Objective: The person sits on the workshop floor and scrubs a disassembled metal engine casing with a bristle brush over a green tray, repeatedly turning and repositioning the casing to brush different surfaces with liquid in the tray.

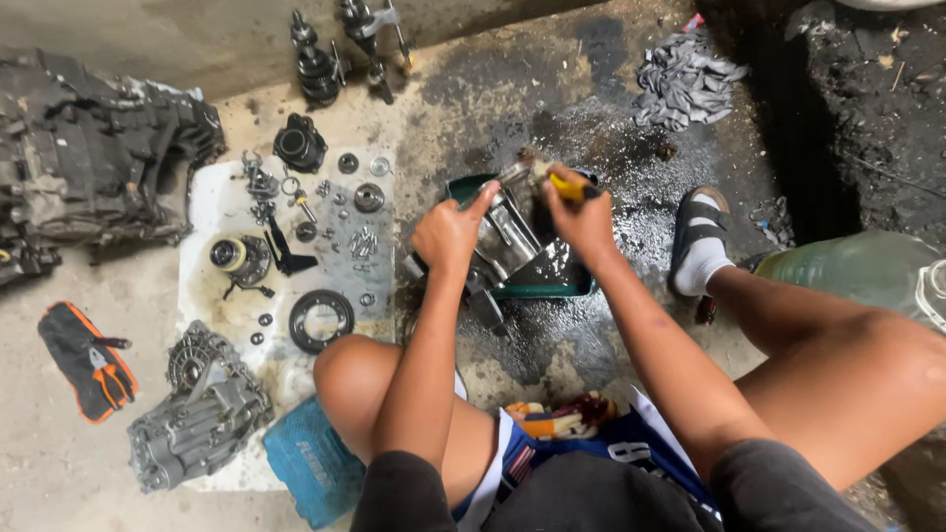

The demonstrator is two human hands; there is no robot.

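Two hands are busied over a metal gearbox part [507, 232] in a green tray [567, 286].
The part is gripped by the left hand [448, 232]; a yellow-handled tool [567, 187], possibly a brush, is clenched by the right hand [586, 222], at its 11 o'clock.

Oil-stained concrete floor [611, 89], pale wall [148, 30], flat daylight.

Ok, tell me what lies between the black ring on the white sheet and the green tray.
In the head view, the person's bent knee and left forearm cross between the black ring and the green plastic tray, over oily concrete floor.
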